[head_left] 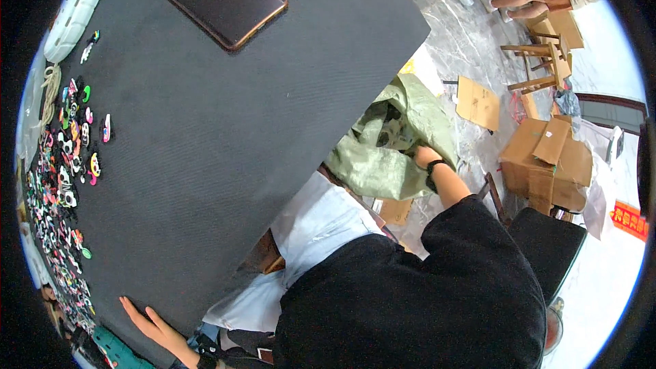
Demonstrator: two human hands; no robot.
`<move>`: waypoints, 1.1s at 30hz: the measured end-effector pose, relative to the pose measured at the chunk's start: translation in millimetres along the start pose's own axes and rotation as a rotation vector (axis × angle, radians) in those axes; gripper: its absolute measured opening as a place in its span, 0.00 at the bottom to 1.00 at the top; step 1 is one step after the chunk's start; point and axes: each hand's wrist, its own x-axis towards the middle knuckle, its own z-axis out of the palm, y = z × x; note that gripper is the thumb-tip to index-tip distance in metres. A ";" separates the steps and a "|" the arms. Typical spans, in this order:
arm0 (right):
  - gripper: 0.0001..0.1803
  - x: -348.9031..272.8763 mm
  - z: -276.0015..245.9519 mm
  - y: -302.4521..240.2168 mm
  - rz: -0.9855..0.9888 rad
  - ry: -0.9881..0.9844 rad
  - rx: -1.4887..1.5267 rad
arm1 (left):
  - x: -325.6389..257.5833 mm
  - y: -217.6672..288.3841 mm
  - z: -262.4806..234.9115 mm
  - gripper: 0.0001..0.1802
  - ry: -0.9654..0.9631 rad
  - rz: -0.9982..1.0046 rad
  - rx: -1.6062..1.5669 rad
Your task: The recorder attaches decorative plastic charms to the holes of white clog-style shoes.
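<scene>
just now the right hand (425, 156) is plunged into the mouth of a pale green woven sack (389, 157) that slumps on the floor beside the table, at about three o'clock from the middle of the view. the fingers are buried in the sack's folds, so i cannot tell whether they are closed on anything or spread; only the back of the hand and a dark watch strap on the wrist show. dark and light bits can be made out inside the opening, too small to name.

the left hand (152, 322) lies flat and open, palm down, on the near edge of the dark grey table mat (225, 130), down at seven o'clock, holding nothing.

by my reading the work in hand is a reach into the sack, with the left hand only bracing on the table. any lift out of it would call for a firm pinch inside loose cloth, and for clearing the sagging rim without dragging it along.

further out, a dense scatter of small colourful plastic pieces (65, 184) covers the mat's edge at nine o'clock. a dark tablet-like slab with a brown rim (225, 1) lies at twelve o'clock. cardboard boxes (547, 164) and wooden stools (543, 61) stand on the marbled floor at two to three o'clock.
</scene>
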 end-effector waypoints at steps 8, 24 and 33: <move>0.29 0.7 50.8 -151.5 -0.349 -0.252 0.323 | 1.5 9.9 -7.6 0.28 -0.031 -0.044 0.035; 0.25 78.7 121.3 -104.8 0.370 0.500 1.154 | 5.1 10.6 21.9 0.30 -0.068 -0.078 -0.078; 0.25 40.3 92.5 -328.1 -0.349 -0.725 1.807 | 1.3 7.3 -16.4 0.30 -0.030 -0.110 0.068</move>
